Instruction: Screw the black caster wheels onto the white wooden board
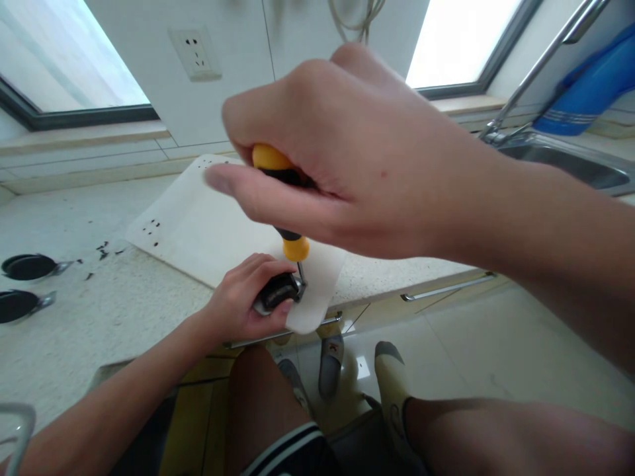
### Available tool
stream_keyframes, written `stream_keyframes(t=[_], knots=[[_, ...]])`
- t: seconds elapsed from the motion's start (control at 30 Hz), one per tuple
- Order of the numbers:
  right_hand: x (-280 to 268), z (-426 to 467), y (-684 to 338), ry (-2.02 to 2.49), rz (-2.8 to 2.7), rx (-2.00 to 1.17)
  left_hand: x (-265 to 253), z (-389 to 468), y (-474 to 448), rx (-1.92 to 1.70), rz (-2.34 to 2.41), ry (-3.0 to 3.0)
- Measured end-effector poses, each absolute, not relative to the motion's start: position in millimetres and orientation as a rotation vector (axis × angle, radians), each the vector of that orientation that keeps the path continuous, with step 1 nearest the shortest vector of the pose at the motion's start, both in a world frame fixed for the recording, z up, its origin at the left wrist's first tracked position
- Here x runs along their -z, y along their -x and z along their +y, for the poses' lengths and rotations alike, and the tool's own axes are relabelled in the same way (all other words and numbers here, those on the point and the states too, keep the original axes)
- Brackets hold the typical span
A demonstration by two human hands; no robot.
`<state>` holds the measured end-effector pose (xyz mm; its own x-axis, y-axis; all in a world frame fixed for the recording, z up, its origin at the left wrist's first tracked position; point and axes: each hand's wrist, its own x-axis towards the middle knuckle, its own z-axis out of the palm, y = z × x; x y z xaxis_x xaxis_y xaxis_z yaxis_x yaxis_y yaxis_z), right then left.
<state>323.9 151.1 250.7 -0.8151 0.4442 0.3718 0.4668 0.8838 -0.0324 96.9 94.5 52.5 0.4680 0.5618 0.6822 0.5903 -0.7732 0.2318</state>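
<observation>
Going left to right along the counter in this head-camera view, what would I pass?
Two black caster wheels → scattered dark screws → white board → left hand gripping a black wheel → yellow-handled screwdriver → steel sink.

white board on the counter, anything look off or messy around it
Yes. The white board juts past the counter edge at its near corner, where the left hand pins a black caster under the screwdriver. Small dark specks lie scattered on the board and the counter.

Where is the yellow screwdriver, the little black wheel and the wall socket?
screwdriver (294, 246): head view, yellow lower handle end.
black wheel (276, 291): head view, its dark side.
wall socket (195, 53): head view, middle of the white plate.
</observation>
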Motion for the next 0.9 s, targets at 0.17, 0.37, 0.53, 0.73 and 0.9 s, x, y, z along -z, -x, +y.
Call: stream_keyframes(t=[0.17,0.37,0.53,0.73,0.9], knots=[[-256.4,147.6,-326.4,0.430,-2.661,-0.016,-47.8,95.3,-92.5,1.173,-1.032,2.623],[-266.1,145.1,-330.0,0.456,-2.507,-0.291,-39.0,96.6,-87.7,1.194,-1.043,2.642],[-266.3,144.3,-332.0,0.568,-2.432,-0.142,-45.4,95.9,-92.4,1.199,-1.078,2.644],[-268.2,139.9,-321.4,0.600,-2.448,-0.247,-47.8,95.5,-93.2,1.210,-1.061,2.616],[-272.0,139.1,-319.2,0.563,-2.384,-0.370,-40.6,96.7,-89.2,1.202,-1.083,2.637]])
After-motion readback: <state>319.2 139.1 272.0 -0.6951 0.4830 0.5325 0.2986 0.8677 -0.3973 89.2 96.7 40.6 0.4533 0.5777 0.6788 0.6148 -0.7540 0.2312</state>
